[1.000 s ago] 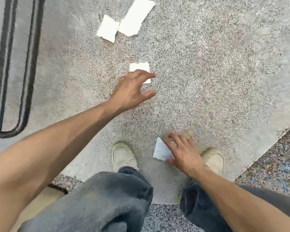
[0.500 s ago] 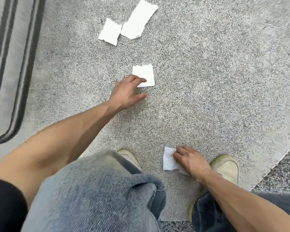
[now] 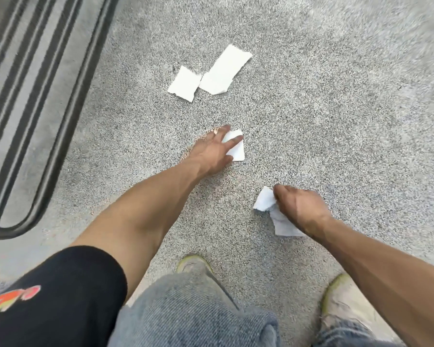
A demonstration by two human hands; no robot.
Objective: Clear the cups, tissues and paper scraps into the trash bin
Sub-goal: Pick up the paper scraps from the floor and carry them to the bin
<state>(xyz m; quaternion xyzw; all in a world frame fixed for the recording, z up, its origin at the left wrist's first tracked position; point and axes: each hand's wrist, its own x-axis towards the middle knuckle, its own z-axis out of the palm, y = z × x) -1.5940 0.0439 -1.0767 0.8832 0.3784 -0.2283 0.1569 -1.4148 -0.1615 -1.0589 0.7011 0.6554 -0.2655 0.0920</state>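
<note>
In the head view, the left hand (image 3: 214, 151) lies with spread straight fingers on a small paper scrap (image 3: 236, 147) at centre frame. The right hand (image 3: 298, 209), lower right, pinches a crumpled scrap (image 3: 263, 202). Two more scraps (image 3: 184, 83) (image 3: 223, 70) lie beyond, toward the upper centre, nearer the left hand. No trash bin is visible.

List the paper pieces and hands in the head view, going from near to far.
Right hand gripping a crumpled scrap → left hand on a small square scrap → small torn piece → long torn strip.
</note>
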